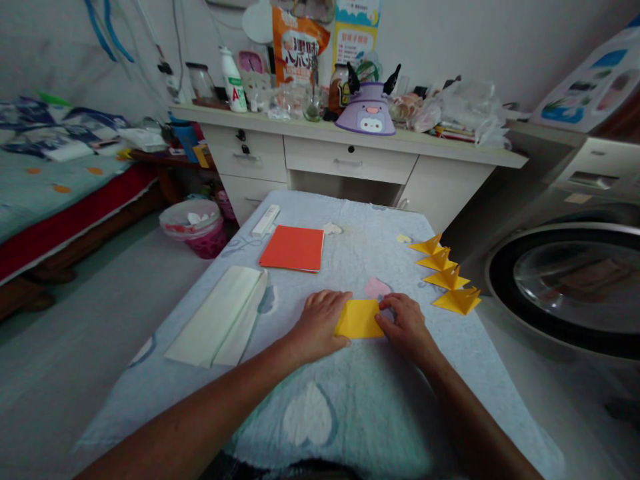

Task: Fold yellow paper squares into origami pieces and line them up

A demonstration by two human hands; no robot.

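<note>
Both forearms come in from 6 o'clock over a table covered in pale blue towelling (350, 400).

Left hand (320, 323): palm down, fingers together and laid flat, not closed round anything. Thumb and fingertips rest on the left edge of the yellow paper (359, 319).

Right hand (406, 327): fingers bent, tips down on the paper's right edge. Cannot tell whether they pinch that edge or only press it.

The yellow paper lies flat on the cloth between the two hands, touching both, a folded rectangle with its long side across. It is at 3 o'clock of the left hand and 9 o'clock of the right.

At 9 o'clock of the left hand, well apart, is a long white folded sheet (220, 313).

At 2 o'clock of the right hand, near the table's right edge, four folded yellow pieces (445, 273) stand in a row, points up.

At 11 o'clock of the paper lies a red-orange square stack (293, 248), with a small white box (265, 220) just beyond its left corner.

Farther off are a pink-lined bin (193, 227) on the floor at 10 o'clock, a washing machine (565, 280) at 3 o'clock, a cluttered white desk (350, 160) at 12 o'clock and a bed (50, 193) far left.
</note>
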